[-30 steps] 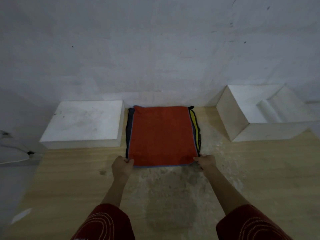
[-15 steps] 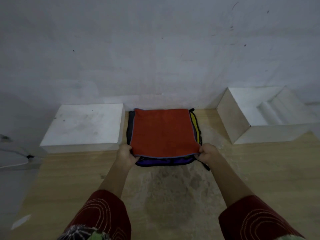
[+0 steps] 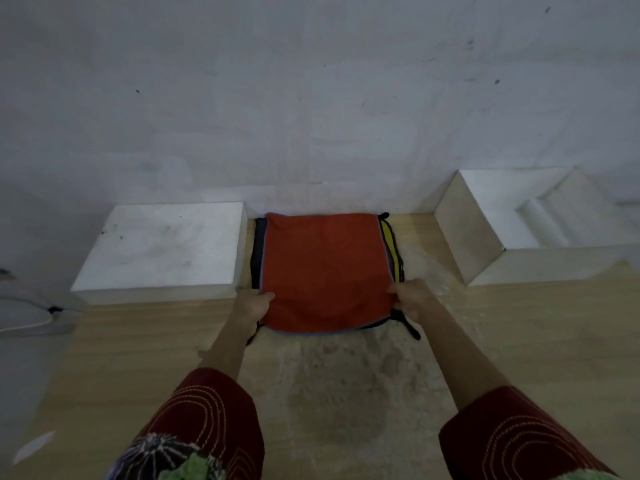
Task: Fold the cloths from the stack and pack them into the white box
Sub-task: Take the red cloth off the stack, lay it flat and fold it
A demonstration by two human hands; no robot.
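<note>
An orange cloth [image 3: 325, 268] lies on top of a stack of cloths [image 3: 393, 251] against the wall, with yellow, dark and purple edges showing beneath it. My left hand [image 3: 254, 303] grips the orange cloth's near left corner. My right hand [image 3: 410, 299] grips its near right corner. The near edge of the cloth hangs a little past the stack. An open white box [image 3: 485, 268] stands to the right of the stack, with nothing inside it that I can see.
A closed white box or lid [image 3: 162, 244] sits just left of the stack. The wooden table [image 3: 519, 323] has a worn, stained patch in front of me. A wall stands right behind the stack. A pale object lies at the far left.
Both hands lifted the orange cloth's near edge, showing purple cloth beneath, then brought it back toward me. It now covers the stack's front edge again.
</note>
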